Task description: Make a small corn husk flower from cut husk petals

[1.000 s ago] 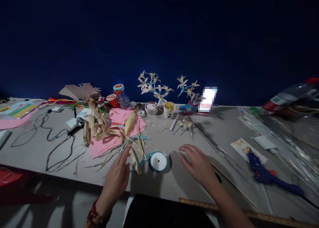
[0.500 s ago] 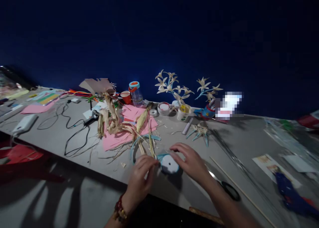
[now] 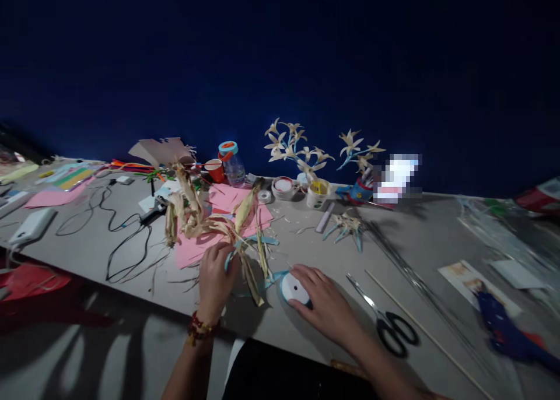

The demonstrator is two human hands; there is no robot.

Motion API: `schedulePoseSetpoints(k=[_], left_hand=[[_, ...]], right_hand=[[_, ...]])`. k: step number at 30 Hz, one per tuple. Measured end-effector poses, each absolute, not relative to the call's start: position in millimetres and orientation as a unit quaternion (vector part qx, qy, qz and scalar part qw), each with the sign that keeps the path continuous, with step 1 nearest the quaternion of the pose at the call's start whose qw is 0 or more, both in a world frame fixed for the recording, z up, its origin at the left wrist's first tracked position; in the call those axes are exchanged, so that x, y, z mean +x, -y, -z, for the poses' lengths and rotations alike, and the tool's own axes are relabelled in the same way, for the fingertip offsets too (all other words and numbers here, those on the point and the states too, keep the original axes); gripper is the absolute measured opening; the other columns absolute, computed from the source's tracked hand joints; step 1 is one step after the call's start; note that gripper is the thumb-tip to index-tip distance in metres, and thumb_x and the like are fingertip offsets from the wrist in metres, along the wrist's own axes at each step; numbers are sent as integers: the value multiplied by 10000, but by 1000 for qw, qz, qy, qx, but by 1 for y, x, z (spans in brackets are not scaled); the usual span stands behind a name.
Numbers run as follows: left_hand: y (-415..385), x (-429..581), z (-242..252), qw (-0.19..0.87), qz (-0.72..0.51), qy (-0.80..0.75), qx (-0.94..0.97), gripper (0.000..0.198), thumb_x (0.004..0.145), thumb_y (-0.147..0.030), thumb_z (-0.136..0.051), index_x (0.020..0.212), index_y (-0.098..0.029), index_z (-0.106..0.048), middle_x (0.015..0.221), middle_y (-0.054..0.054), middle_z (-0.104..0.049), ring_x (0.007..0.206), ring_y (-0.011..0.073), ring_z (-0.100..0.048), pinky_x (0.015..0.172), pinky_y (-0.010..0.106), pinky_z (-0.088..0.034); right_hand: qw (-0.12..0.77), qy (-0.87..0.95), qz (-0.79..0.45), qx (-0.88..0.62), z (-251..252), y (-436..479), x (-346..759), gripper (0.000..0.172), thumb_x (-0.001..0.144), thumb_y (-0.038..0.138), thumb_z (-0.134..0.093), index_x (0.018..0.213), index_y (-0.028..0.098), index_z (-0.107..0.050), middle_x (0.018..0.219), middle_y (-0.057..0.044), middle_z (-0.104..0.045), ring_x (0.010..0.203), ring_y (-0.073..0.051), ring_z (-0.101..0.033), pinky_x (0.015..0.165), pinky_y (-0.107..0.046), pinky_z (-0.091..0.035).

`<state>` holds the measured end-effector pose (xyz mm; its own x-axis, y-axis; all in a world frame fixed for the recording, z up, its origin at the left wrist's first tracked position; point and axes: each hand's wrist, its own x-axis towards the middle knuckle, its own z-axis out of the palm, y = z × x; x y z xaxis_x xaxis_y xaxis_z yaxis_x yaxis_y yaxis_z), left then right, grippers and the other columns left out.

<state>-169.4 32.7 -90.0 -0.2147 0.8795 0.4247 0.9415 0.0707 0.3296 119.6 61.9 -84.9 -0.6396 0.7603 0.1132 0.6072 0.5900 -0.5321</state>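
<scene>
To feed it cleanly, we should keep the blue tape (image 3: 266, 241) flat and untwisted. Our left hand (image 3: 217, 274) curls beside it; whether those fingers pinch it, we can't make out. Rightward, the roll (image 3: 289, 286) sits under our right hand (image 3: 317, 295), thumb and fingers moderately parted across it, firmness of hold unclear. Scissors (image 3: 396, 329) lie just right.

One head camera looks forward and down across the table (image 3: 301, 247) to the blue wall (image 3: 219, 62)
</scene>
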Motion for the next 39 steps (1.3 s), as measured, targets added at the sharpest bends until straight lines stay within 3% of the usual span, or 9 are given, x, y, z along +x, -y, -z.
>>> schedulePoseSetpoints(k=[3,7,19,27,30,33,35,37,39], left_hand=[[-41,-173,93,67,227,735,-636,301,898,-254,-594,1194,-205,-588,1142,141,-669,1063,319,-626,858,399,-492],[-51,-181,94,61,221,725,-649,171,895,-174,-522,1024,-189,-633,849,87,-688,829,283,-651,741,370,-486],[-28,-107,74,-16,447,580,-681,152,930,-119,-532,1040,-208,-588,950,66,-672,903,210,-659,829,337,-532],[-15,-60,89,-135,418,490,-753,304,894,-19,-455,1069,-213,-611,985,81,-705,946,197,-675,836,328,-571],[-19,-71,80,-154,398,491,-759,336,879,-27,-460,1090,-216,-640,1068,101,-700,1018,212,-663,885,362,-560],[-25,-97,70,-167,337,506,-776,295,875,-149,-558,1139,-229,-661,1204,108,-686,1132,246,-633,970,400,-524],[-30,-118,68,-118,335,602,-715,186,907,-228,-546,1026,-232,-689,1068,80,-721,1020,224,-667,890,351,-539],[-35,-136,71,-69,342,680,-644,213,954,-236,-462,943,-194,-670,928,94,-700,873,221,-663,779,341,-527],[-40,-148,77,-44,328,725,-604,187,929,-277,-527,819,-188,-648,787,72,-652,746,222,-627,687,327,-482]], right_hand=[[160,871,-238,-400,80,-59,119,471,866,262,-701,1320,175,-608,1382,-144,-623,1278,-312,-556,1085,-508,-457],[153,858,-249,-422,76,-57,123,439,878,251,-693,1303,175,-616,1394,-136,-609,1275,-299,-547,1085,-475,-452],[229,841,-253,-420,78,-54,129,341,910,211,-600,1249,182,-627,1319,-149,-638,1230,-301,-565,1047,-493,-474],[271,846,-262,-376,78,-55,127,512,825,109,-518,1326,201,-573,1288,-127,-658,1187,-277,-596,1024,-485,-500],[277,852,-247,-370,81,-56,129,423,879,141,-516,1289,207,-597,1255,-126,-675,1162,-274,-614,1001,-478,-519],[290,853,-219,-376,85,-57,133,315,954,227,-519,1252,201,-621,1217,-132,-695,1139,-280,-634,978,-473,-533],[298,852,-201,-379,86,-57,136,295,974,260,-521,1240,195,-629,1202,-134,-703,1128,-283,-641,967,-471,-538],[304,851,-192,-382,86,-57,139,289,983,278,-516,1231,189,-636,1196,-136,-706,1121,-283,-645,959,-467,-542],[306,849,-189,-387,84,-56,141,290,987,288,-510,1224,189,-643,1196,-138,-706,1117,-282,-648,949,-462,-547]])
